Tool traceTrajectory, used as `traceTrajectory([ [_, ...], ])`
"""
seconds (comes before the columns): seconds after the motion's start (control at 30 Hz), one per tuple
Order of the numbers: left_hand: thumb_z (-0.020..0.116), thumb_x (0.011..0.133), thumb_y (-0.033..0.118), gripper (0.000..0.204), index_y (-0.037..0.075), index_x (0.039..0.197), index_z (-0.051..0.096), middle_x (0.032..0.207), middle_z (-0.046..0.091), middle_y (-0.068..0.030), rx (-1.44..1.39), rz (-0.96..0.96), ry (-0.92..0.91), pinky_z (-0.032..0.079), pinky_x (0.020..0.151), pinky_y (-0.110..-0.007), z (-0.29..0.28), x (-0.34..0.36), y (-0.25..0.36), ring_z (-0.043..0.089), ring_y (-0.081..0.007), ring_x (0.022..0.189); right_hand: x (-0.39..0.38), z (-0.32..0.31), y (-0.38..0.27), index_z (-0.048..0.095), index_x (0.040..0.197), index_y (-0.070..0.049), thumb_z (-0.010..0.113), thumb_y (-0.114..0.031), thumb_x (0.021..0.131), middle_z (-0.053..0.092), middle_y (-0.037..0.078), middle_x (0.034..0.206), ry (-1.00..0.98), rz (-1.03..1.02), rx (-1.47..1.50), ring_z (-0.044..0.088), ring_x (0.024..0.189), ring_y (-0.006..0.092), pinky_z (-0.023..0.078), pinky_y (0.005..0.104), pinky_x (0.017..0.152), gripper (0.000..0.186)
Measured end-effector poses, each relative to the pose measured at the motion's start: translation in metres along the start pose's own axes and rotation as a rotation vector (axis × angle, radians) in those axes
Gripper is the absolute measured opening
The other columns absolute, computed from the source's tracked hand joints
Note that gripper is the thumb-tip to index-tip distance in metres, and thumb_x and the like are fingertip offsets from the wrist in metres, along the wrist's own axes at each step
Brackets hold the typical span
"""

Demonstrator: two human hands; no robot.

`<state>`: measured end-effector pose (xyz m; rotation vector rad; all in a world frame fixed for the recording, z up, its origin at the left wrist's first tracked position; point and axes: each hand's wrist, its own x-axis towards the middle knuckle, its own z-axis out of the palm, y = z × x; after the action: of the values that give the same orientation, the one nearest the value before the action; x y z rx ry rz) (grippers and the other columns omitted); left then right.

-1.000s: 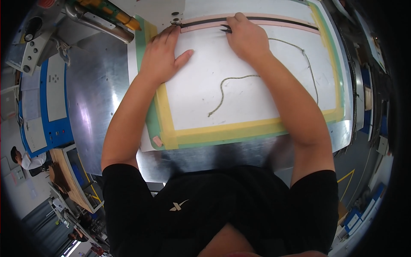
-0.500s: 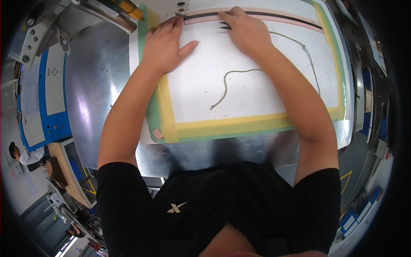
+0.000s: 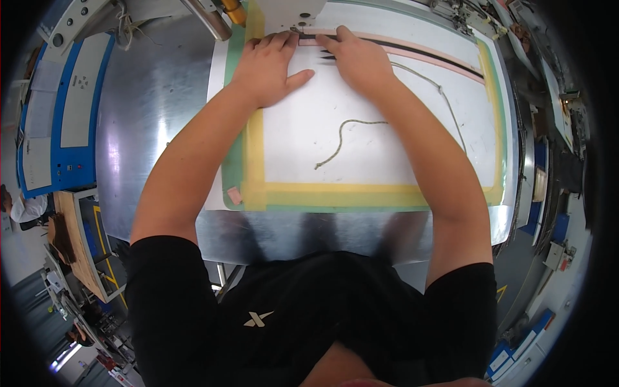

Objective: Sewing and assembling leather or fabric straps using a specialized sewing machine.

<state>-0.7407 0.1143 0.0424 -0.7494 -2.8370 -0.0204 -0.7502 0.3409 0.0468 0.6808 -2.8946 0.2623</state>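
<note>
A long black band point(image 3: 425, 56) with pink strips point(image 3: 451, 71) along its sides lies across the far part of a white sheet point(image 3: 290, 142). My left hand point(image 3: 267, 68) rests flat at the band's left end, thumb spread out and fingertips near a small metal part point(image 3: 296, 29). Just right of it, my right hand point(image 3: 360, 63) presses thumb and forefinger onto the band. Out of that same hand stick two dark points of a tool point(image 3: 329, 57), perhaps snips; its grip is hidden in my palm. A thin greenish cord point(image 3: 342, 132) runs over the sheet, partly under my right forearm.
Yellow tape point(image 3: 354, 190) and green tape point(image 3: 232, 155) frame the sheet on a shiny metal table point(image 3: 142, 129). Beyond the left hand stand a metal cylinder point(image 3: 209, 19) and an orange-yellow part point(image 3: 234, 11). A blue and grey box point(image 3: 84, 103) stands left.
My right hand has slid left along the band, closer to my left hand, with the dark tool still in it. My left hand stays at the band's end. The whole view has shifted.
</note>
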Motion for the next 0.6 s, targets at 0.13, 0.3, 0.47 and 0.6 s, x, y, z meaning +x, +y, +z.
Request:
traceTrajectory([
  [0.13, 0.059, 0.098, 0.056, 0.08, -0.002, 0.152, 0.049, 0.152, 0.053, -0.019, 0.012, 0.032, 0.044, 0.034, 0.118, -0.049, 0.005, -0.002, -0.005, 0.05, -0.0347, 0.139, 0.006, -0.006, -0.005, 0.061, 0.147, -0.02, 0.055, -0.005, 0.096, 0.06, 0.012, 0.121, -0.048, -0.043, -0.082, 0.074, 0.098, 0.0291, 0.062, 0.0418, 0.08, 0.054],
  [0.3, 0.059, 0.098, 0.055, 0.078, -0.002, 0.15, 0.051, 0.15, 0.054, -0.0184, 0.003, 0.03, 0.04, 0.035, 0.118, -0.048, 0.002, -0.003, -0.004, 0.051, -0.0351, 0.137, 0.008, -0.003, -0.006, 0.061, 0.148, -0.02, 0.056, -0.005, 0.096, 0.06, 0.013, 0.121, -0.061, -0.053, -0.102, 0.074, 0.095, 0.0303, 0.063, 0.0416, 0.078, 0.055],
  [0.47, 0.059, 0.099, 0.054, 0.076, -0.001, 0.151, 0.05, 0.151, 0.054, -0.018, -0.005, 0.031, 0.044, 0.035, 0.118, -0.048, 0.004, -0.003, -0.003, 0.051, -0.0349, 0.137, 0.006, 0.0, -0.005, 0.062, 0.146, -0.021, 0.056, -0.006, 0.095, 0.061, 0.012, 0.118, -0.013, -0.054, -0.08, 0.074, 0.092, 0.0308, 0.063, 0.0416, 0.075, 0.054],
  [0.6, 0.059, 0.099, 0.053, 0.076, -0.001, 0.151, 0.05, 0.152, 0.054, -0.0181, -0.021, 0.017, 0.035, 0.034, 0.119, -0.047, 0.003, -0.003, -0.003, 0.05, -0.0348, 0.139, 0.006, 0.003, -0.002, 0.063, 0.144, -0.021, 0.056, -0.006, 0.094, 0.061, 0.012, 0.116, 0.01, -0.07, -0.077, 0.074, 0.089, 0.0311, 0.062, 0.0417, 0.074, 0.053],
])
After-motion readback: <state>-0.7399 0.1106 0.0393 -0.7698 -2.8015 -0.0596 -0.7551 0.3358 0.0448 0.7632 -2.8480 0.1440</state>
